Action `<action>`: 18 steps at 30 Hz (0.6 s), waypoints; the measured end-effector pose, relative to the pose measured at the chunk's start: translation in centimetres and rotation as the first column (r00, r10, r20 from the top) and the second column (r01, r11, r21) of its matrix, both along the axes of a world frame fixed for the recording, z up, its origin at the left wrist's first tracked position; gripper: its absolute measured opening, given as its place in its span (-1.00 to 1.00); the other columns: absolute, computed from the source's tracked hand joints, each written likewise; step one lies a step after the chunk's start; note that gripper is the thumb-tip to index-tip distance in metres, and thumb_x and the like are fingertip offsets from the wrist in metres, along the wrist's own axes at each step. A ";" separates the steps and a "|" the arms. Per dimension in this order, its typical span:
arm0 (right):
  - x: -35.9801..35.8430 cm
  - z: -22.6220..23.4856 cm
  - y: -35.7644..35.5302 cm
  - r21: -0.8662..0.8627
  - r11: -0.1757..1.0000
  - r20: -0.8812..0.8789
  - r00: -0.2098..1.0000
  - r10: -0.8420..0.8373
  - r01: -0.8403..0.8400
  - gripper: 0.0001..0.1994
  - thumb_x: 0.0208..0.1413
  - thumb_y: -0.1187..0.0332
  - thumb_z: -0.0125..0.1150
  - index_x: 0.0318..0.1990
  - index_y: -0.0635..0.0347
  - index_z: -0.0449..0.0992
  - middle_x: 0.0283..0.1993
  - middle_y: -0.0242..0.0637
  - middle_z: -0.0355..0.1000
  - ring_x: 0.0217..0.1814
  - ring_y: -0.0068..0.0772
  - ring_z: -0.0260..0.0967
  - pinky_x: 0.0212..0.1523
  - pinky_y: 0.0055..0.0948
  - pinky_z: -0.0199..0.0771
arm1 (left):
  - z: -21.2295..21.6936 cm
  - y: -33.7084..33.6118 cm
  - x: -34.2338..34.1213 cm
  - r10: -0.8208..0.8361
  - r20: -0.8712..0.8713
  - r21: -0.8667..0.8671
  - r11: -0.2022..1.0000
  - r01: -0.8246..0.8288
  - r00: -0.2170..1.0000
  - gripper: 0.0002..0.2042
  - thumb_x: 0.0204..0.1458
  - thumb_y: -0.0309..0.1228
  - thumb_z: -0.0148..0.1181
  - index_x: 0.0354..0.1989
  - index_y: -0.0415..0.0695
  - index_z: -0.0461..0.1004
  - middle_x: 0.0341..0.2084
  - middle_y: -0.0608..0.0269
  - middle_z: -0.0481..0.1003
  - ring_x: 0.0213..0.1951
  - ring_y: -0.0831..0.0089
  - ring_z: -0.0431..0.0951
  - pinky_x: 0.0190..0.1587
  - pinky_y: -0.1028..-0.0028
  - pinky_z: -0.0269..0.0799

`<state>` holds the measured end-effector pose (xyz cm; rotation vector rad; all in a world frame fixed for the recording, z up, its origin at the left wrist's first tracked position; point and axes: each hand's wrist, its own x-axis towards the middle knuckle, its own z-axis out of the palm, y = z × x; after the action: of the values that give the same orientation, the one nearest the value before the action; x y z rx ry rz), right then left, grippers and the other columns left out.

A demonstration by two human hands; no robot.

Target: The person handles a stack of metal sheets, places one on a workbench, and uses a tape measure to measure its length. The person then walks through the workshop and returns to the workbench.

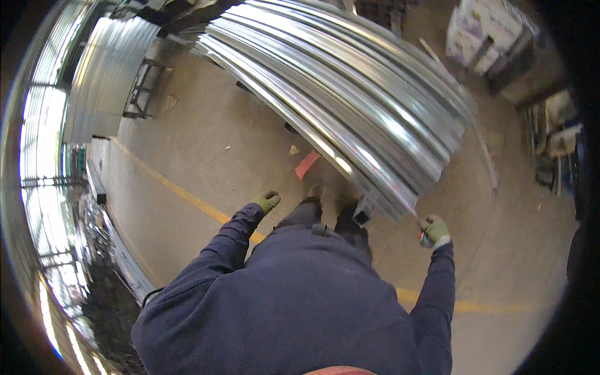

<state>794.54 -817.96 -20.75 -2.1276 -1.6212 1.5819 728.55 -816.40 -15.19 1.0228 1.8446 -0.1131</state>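
Long shiny metal profiles (pixel 337 94) lie side by side in a large stack, running from the upper left toward my right side. By the stack's near end, my right hand (pixel 436 230), in a green glove, is closed around a small red and teal tool (pixel 426 240) whose kind I cannot make out. A thin reddish piece reaches from that hand toward the profile ends. My left hand (pixel 268 201), also gloved in green, hangs left of my legs with its fingers curled and nothing visible in them. The square end of a metal tube (pixel 363 211) shows under the stack.
A red scrap (pixel 306 164) lies on the floor ahead of my feet. Yellow lines (pixel 181 191) cross the floor. A dark metal stand (pixel 140 90) is at the far left, beside upright metal sheeting (pixel 106 81). Wrapped boxes (pixel 484 34) stand far right.
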 end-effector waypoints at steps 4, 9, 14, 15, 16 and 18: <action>-1.0 3.5 4.2 -0.201 0.976 -0.199 0.971 -0.130 0.090 -0.67 0.16 0.13 0.36 -0.20 0.29 0.65 -0.30 -0.19 0.61 -0.24 -0.36 0.54 -0.21 -0.33 0.50 | -0.2 -1.3 0.3 0.051 0.006 0.042 0.998 -0.051 0.999 -0.45 0.18 -0.02 0.19 0.21 -0.17 0.50 0.09 0.04 0.58 0.15 0.26 0.54 0.23 0.29 0.40; -6.8 8.0 9.0 -0.161 0.987 -0.244 0.969 -0.038 -0.002 -0.58 0.19 0.12 0.35 -0.06 0.38 0.62 -0.20 -0.24 0.62 -0.23 -0.43 0.53 -0.17 -0.38 0.52 | -2.2 -5.1 -1.6 0.138 0.026 0.061 0.988 -0.139 0.990 -0.45 0.18 -0.02 0.16 0.20 -0.17 0.51 0.01 0.07 0.61 0.06 0.29 0.57 0.16 0.31 0.44; -12.9 11.9 12.1 -0.133 0.988 -0.337 0.934 -0.117 0.076 -0.61 0.20 0.14 0.33 -0.07 0.35 0.64 -0.27 -0.27 0.62 -0.23 -0.47 0.53 -0.15 -0.45 0.51 | -5.8 -7.6 -3.9 0.198 0.052 0.084 0.976 -0.202 0.979 -0.50 0.15 -0.04 0.19 0.13 -0.13 0.56 -0.13 0.11 0.63 -0.14 0.31 0.59 -0.02 0.30 0.49; -13.8 12.8 12.2 -0.117 0.989 -0.373 0.919 -0.131 0.094 -0.63 0.21 0.15 0.32 -0.07 0.35 0.64 -0.25 -0.27 0.62 -0.23 -0.47 0.53 -0.14 -0.45 0.51 | -6.5 -7.9 -4.2 0.207 0.034 0.060 0.976 -0.209 0.978 -0.53 0.16 -0.04 0.18 0.12 -0.11 0.57 -0.20 0.17 0.64 -0.25 0.38 0.59 -0.12 0.32 0.52; -14.8 13.4 12.4 -0.101 0.989 -0.408 0.902 -0.141 0.109 -0.64 0.22 0.16 0.31 -0.07 0.34 0.64 -0.24 -0.27 0.63 -0.22 -0.48 0.53 -0.13 -0.45 0.51 | -7.3 -8.1 -4.5 0.214 0.079 0.087 0.972 -0.220 0.974 -0.53 0.17 -0.05 0.18 0.12 -0.12 0.57 -0.22 0.18 0.63 -0.27 0.40 0.58 -0.14 0.33 0.52; -16.8 14.3 12.2 -0.069 0.995 -0.418 0.904 -0.095 0.073 -0.66 0.25 0.18 0.29 -0.06 0.33 0.64 -0.22 -0.28 0.63 -0.20 -0.49 0.54 -0.12 -0.45 0.51 | -8.5 -8.6 -5.1 0.256 0.088 0.022 0.966 -0.259 0.963 -0.54 0.17 -0.07 0.18 0.10 -0.14 0.57 -0.26 0.20 0.62 -0.31 0.43 0.56 -0.20 0.34 0.52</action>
<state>777.73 -805.73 -6.44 -1.6850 -1.3412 1.9036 723.43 -825.00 -23.67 0.7887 1.8896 0.1156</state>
